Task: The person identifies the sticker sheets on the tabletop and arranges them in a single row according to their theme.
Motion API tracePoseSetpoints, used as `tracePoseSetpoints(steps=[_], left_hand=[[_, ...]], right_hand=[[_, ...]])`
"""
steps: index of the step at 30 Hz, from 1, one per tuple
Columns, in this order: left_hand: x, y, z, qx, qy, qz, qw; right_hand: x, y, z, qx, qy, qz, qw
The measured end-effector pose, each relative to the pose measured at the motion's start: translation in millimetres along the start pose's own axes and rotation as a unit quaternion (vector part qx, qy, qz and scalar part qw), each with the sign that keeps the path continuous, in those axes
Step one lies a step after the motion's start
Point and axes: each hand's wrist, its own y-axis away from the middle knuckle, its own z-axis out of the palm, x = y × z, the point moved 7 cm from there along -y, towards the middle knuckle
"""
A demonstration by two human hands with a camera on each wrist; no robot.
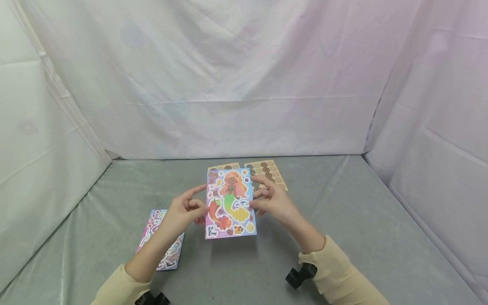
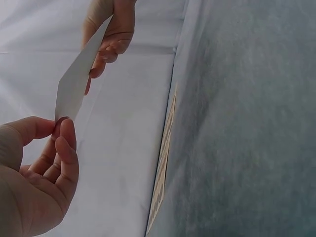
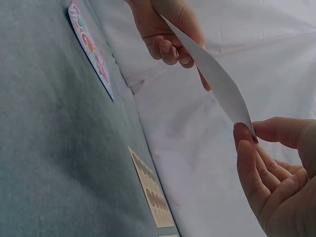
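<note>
A mermaid sticker sheet [image 1: 231,204] is held up above the table, its printed face toward the head camera. My left hand [image 1: 187,209] pinches its left edge between thumb and fingers. On the opposite edge, my right hand [image 1: 272,198] pinches it the same way. Both wrist views show the plain white back of the sheet [image 2: 74,81], slightly bent in the right wrist view [image 3: 219,81]. Another colourful sticker sheet [image 1: 171,258] lies on the table at the left, partly hidden under my left forearm.
Two tan sheets with rows of round brown stickers lie at the back, the right one [image 1: 268,171] more exposed than the left one [image 1: 225,166], which the mermaid sheet partly covers. Grey cloth [image 1: 343,220] covers the table. White curtains [image 1: 236,76] stand behind and at both sides.
</note>
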Motion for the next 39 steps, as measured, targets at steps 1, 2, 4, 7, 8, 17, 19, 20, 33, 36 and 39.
tracePoseSetpoints(steps=[1, 2, 4, 7, 8, 17, 19, 20, 33, 36, 39], left_hand=[[-0.5, 0.4, -0.1, -0.001, -0.002, -0.002, 1.0], [-1.0, 0.7, -0.3, -0.001, -0.003, -0.004, 1.0], [-2.3, 1.4, -1.0, -0.001, -0.008, -0.01, 0.9999], [-3.7, 2.9, -2.6, 0.001, -0.014, -0.017, 0.9997], [-4.0, 3.4, -3.3, 0.001, -0.016, -0.018, 0.9997], [-11.9, 9.3, -7.0, 0.003, -0.031, -0.045, 0.9985], [-14.3, 11.0, -8.4, 0.003, -0.031, -0.05, 0.9983], [-15.2, 11.8, -9.1, 0.003, -0.032, -0.05, 0.9983], [-26.6, 15.3, -13.5, -0.012, -0.043, -0.057, 0.9974], [-27.2, 15.6, -13.8, -0.017, -0.041, -0.052, 0.9976], [-29.5, 15.6, -14.0, -0.021, -0.039, -0.051, 0.9977]], right_hand=[[0, 0.3, 1, 0.0, 0.001, 0.001, 1.0], [0, 0.5, 1, 0.0, 0.001, 0.001, 1.0], [1, 0.5, 2, 0.001, 0.003, 0.004, 1.0], [3, -0.4, 4, 0.0, 0.003, 0.005, 1.0], [4, -0.6, 4, -0.001, 0.003, 0.005, 1.0], [8, 0.3, 12, -0.016, 0.008, -0.001, 0.9998], [9, 0.7, 15, -0.019, 0.01, -0.001, 0.9998], [9, 0.9, 16, -0.022, 0.012, -0.001, 0.9997], [16, 3.8, 24, -0.028, 0.007, 0.005, 0.9996], [18, 3.8, 26, -0.029, 0.011, 0.009, 0.9995], [20, 3.7, 28, -0.033, 0.007, 0.009, 0.9994]])
